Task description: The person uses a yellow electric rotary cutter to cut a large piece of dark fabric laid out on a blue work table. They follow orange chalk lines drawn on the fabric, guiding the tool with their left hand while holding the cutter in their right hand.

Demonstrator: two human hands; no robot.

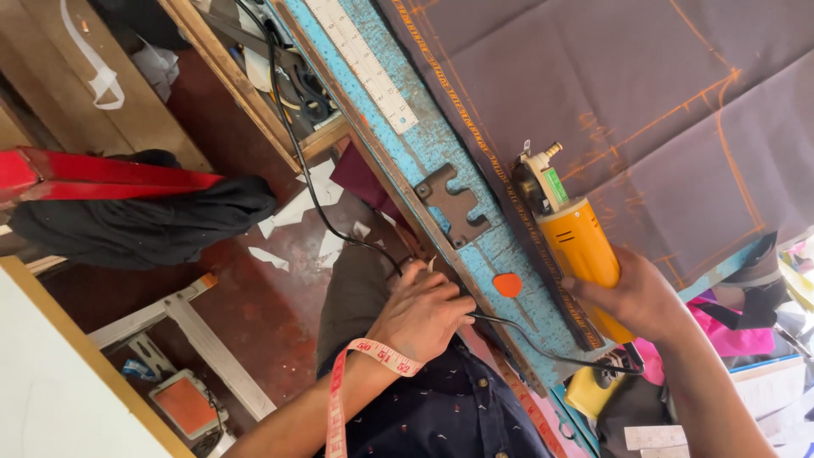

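From the head view, the right hand is closed around the yellow barrel of an electric cloth cutter, which lies at the near edge of the grey fabric spread over the worktop. The cutter has a black motor head with a pale cap and a small brass knob on top, and its body tilts along the fabric's patterned selvedge. Orange chalk lines cross the cloth just beyond it.

The left hand rests curled at the worktop's edge, its fingers gathered on the black power cord that runs up past the worktop's rim and also back toward the cutter. A pink measuring tape hangs over that wrist.

Beside the cutter on the worn blue surface lie an orange piece of chalk, a dark metal bracket and a white ruler. Below, the red floor is scattered with paper scraps, and dark cloth is draped under a red bar.
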